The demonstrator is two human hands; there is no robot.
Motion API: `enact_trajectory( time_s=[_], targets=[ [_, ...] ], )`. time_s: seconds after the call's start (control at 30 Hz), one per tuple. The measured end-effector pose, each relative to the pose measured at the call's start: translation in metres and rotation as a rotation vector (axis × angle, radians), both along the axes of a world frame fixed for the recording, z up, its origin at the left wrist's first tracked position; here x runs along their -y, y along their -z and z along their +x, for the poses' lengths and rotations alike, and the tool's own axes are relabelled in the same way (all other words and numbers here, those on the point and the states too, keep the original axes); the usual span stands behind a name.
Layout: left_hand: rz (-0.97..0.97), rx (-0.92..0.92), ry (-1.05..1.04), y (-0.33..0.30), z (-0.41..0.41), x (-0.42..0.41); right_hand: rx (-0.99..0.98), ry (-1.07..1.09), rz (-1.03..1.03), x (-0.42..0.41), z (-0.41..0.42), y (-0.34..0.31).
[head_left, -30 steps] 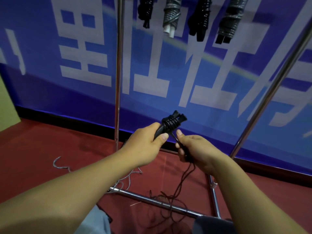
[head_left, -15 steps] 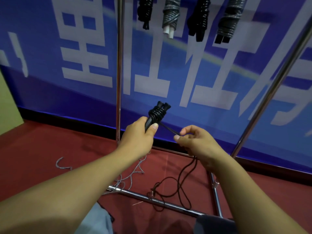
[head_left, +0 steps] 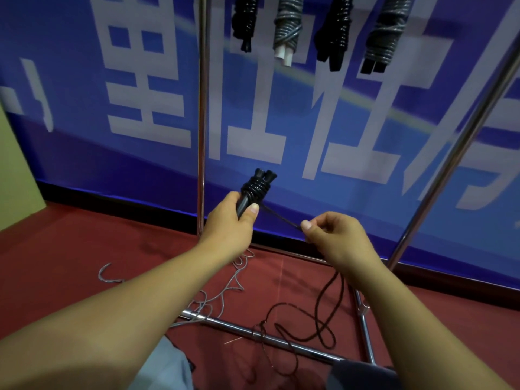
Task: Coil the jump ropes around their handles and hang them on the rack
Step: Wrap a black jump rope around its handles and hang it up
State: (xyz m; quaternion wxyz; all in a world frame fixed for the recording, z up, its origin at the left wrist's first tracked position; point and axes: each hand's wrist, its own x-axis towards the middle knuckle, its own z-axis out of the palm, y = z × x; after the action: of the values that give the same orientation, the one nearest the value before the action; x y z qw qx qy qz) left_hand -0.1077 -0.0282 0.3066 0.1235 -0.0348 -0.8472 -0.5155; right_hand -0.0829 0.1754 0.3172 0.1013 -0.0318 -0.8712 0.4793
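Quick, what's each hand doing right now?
Left hand: grips the black handles.
Right hand: pinches the black rope.

The black jump rope's two handles point(head_left: 247, 197) are held together side by side, tilted with their ends up and slightly right, and several glossy turns of black rope point(head_left: 254, 188) are wound tight around them near the top. From the coil a taut strand runs down to the right, then the loose black rope point(head_left: 323, 311) hangs down and lies in slack loops on the red floor, crossing the rack's near bottom bar point(head_left: 281, 340). A grey jump rope point(head_left: 222, 298) lies tangled on the floor to the left. Four coiled ropes hang at the top: black point(head_left: 245, 18), grey point(head_left: 287, 26), black point(head_left: 334, 29), grey point(head_left: 384, 35).
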Motion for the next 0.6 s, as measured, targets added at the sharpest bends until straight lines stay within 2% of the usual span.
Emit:
enact_trajectory(
  time_s=[0.1, 0.27, 0.6],
  targets=[
    [0.043, 0.029, -0.025, 0.001, -0.002, 0.001, -0.064, -0.046, 0.224, 0.004, 0.003, -0.002],
    [0.024, 0.044, -0.047, 0.004, -0.006, 0.005, -0.032, -0.153, 0.33, 0.008, 0.007, -0.004],
    [-0.035, 0.107, -0.017, 0.008, -0.007, 0.005, 0.044, -0.018, 0.099, 0.005, 0.009, -0.01]
  ],
)
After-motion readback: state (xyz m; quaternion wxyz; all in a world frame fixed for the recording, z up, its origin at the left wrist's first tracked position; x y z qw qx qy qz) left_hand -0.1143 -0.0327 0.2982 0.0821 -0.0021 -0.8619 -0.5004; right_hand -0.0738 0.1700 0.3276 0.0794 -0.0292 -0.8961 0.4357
